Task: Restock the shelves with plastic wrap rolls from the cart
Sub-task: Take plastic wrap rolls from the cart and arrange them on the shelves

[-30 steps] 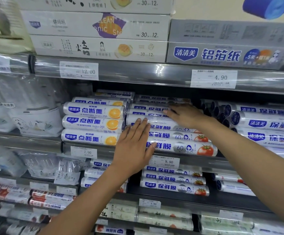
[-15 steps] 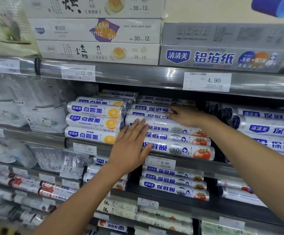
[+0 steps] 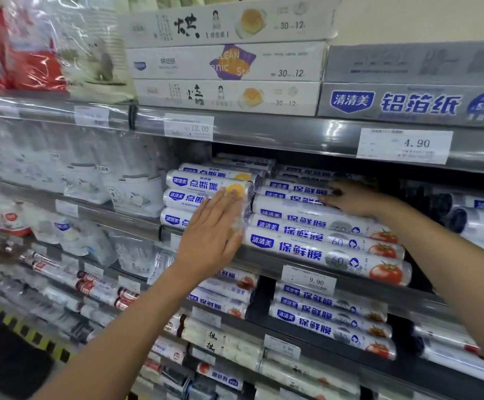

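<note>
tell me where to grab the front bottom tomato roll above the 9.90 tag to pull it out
Probably mid-length on the front bottom tomato roll, coming straight from the aisle side, fingers over its top. It lies sideways along the shelf lip, long face outward, and the left hand sits at its left end.

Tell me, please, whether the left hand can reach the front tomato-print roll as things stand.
Probably yes. The left hand lies flat beside the left end of the front tomato-print roll, which sits uncovered at the shelf edge; nothing stands between them.
</note>
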